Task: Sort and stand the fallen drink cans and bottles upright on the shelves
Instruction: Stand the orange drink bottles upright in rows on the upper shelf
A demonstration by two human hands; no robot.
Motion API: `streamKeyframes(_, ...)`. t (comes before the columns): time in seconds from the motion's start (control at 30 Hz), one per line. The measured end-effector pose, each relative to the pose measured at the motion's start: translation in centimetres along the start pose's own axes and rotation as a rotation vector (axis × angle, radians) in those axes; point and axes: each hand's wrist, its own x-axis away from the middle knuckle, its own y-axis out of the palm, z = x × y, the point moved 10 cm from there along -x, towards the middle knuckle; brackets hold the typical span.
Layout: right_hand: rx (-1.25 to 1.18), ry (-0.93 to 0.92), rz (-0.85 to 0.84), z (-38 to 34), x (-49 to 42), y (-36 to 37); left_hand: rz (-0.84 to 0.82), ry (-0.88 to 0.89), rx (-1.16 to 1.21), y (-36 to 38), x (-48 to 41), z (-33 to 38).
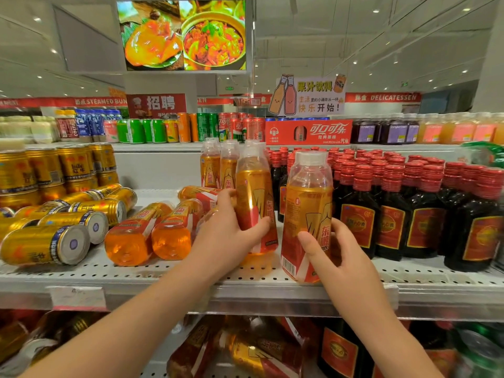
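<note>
Orange drink fills both clear plastic bottles that the hands are holding. The left hand (226,233) grips the left orange bottle (253,197) low on its red and gold label, with the thumb in front and the fingers curled round behind. The right hand (338,249) grips the right orange bottle (306,203) in a similar way, thumb on the front of the label and fingers round the right side. Both bottles are upright. The right one has a white cap and is at the front edge of the white perforated metal shelf (169,268). The left one is a little further back. I cannot tell if their bases rest fully on the shelf.

Just left of the left hand, two fallen orange bottles (152,230) lie side by side with their bases toward the camera, and a third one (201,193) lies behind them. More bottles of this kind stand upright at the back (218,165).

Further left, several fallen gold cans (46,245) lie on their sides, and behind them stacked gold cans (73,165) stand upright. To the right of the right hand, many dark glass bottles with red caps (392,214) stand in rows, close to the right orange bottle.

On the higher shelf behind there are green and red cans (152,130) and a red carton (308,132).
</note>
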Motion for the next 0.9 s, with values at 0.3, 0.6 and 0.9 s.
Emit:
streamKeyframes(0.3, 0.093, -0.042, 0.065, -1.5, 0.3, 0.2, -0.213, 0.039, 0.061, 2.9, -2.6, 0.1)
streamKeyframes(0.6, 0.113, -0.043, 0.072, -2.3, 0.0, 0.8, -0.11, 0.105, 0.032, -0.7, -1.7, 0.6)
streamKeyframes(0.9, 0.09, -0.146, 0.307, -3.7, 3.4, -1.8, 0.319, 0.078, -0.48, -16.5, 0.5, -4.4)
